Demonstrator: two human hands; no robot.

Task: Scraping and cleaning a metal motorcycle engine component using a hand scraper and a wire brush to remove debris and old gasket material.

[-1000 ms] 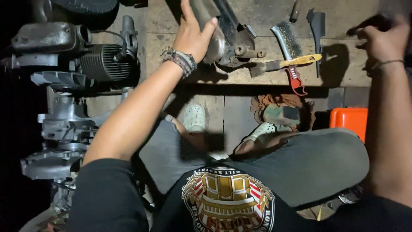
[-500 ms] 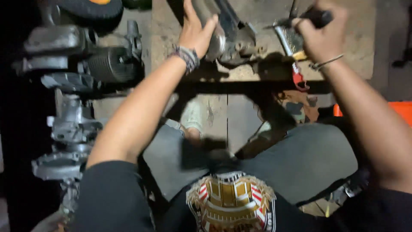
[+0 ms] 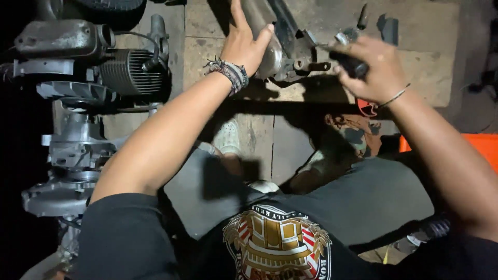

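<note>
1. Left hand [image 3: 244, 44] spread wide, palm flat on grey metal engine part [image 3: 275, 49] lying on wooden board [image 3: 415, 67], beaded bracelets at wrist
2. Right hand [image 3: 371, 70] closed around dark tool handle [image 3: 350, 65], just right of the part; tool's working end blurred, possibly a brush
3. Finned engine block [image 3: 129, 70] sits left, well apart
4. Orange box [image 3: 451, 148] at right edge, beside right forearm
</note>
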